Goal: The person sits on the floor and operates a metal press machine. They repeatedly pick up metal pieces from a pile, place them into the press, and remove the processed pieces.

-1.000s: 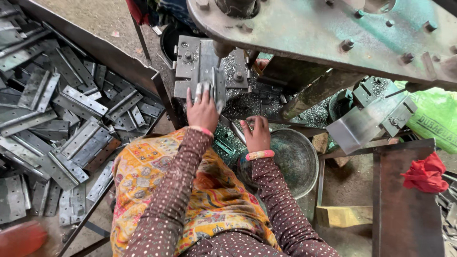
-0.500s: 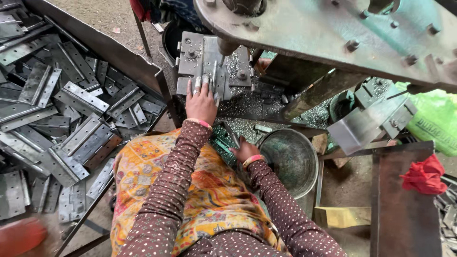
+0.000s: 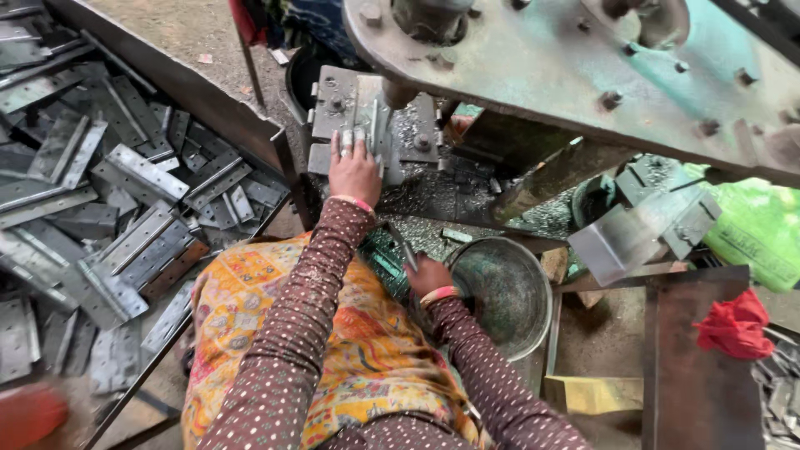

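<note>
We press a metal strip (image 3: 377, 133) flat on the press die (image 3: 371, 121) with left hand (image 3: 354, 171) fingers spread, right hand (image 3: 427, 273) gripping another strip (image 3: 402, 246) near the bowl (image 3: 500, 287), while finished hinges (image 3: 125, 217) pile left.

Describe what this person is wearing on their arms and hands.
Both arms are covered in long, close-fitting maroon sleeves dotted with small white spots. The left hand and right hand are bare, with no gloves. Each wrist carries a pink bangle just below the cuff.
</note>
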